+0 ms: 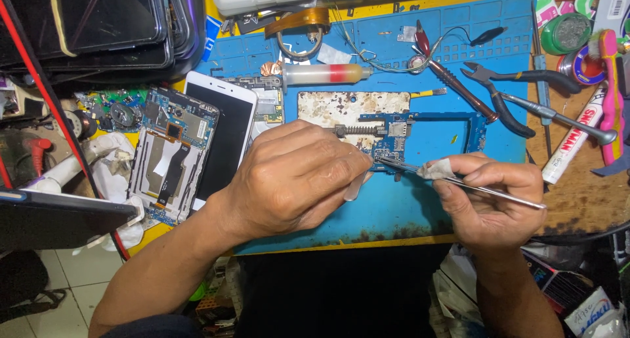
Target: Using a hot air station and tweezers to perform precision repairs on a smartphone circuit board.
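Observation:
My left hand (298, 177) rests on the blue work mat (394, 213), its fingers pressing down the blue phone circuit board (394, 138) and holding a thin metal tool that sticks out below the fingertips. My right hand (489, 197) grips metal tweezers (459, 182) near a white wrap on their shaft. The tweezer tips touch the board next to my left fingertips. The board sits against a stained metal plate (335, 106).
An opened phone chassis (172, 153) and a white phone (226, 131) lie at the left. A syringe of paste (325, 73), cutters (508, 92), another tool (564, 118) and a tube (577, 141) lie along the mat's far and right sides. Dark phone screens (98, 23) are stacked top left.

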